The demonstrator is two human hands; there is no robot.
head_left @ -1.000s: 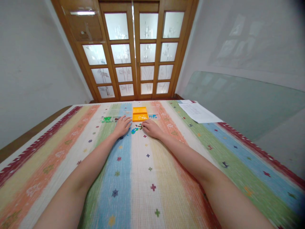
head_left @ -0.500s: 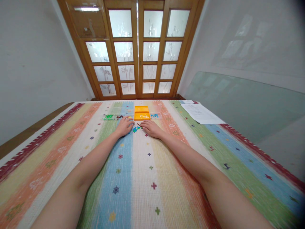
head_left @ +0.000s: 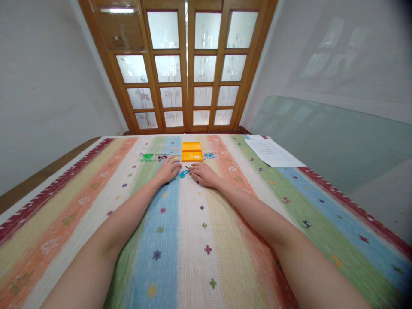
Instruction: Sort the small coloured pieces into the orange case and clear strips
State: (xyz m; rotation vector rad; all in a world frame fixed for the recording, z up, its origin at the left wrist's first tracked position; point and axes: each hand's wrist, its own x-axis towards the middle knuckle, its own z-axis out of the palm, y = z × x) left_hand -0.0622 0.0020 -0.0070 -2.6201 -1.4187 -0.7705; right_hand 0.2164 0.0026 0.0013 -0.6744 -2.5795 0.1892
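Observation:
My left hand [head_left: 169, 170] rests on the striped cloth with its fingers apart, left of a small pile of blue, green and dark red pieces [head_left: 183, 174]. From the other side, my right hand [head_left: 203, 174] lies with fingers stretched out, its fingertips at the pile's right edge. Whether a fingertip touches a piece is too small to tell. Just beyond the hands sits an orange box [head_left: 192, 146], lid open, with whitish pieces in its near half. Clear boxes flank it: green pieces [head_left: 147, 157] and dark red pieces [head_left: 162, 157] on the left, blue pieces [head_left: 209, 156] on the right.
A striped tablecloth [head_left: 193, 240] covers the table. Printed paper sheets [head_left: 273, 153] lie at the far right. Behind the table stand wooden doors with glass panes [head_left: 202, 68]. A pale glass-like panel [head_left: 309, 133] leans along the right wall.
My right hand has shifted very slightly to the left over the edge of the pile. My left hand stays almost in place.

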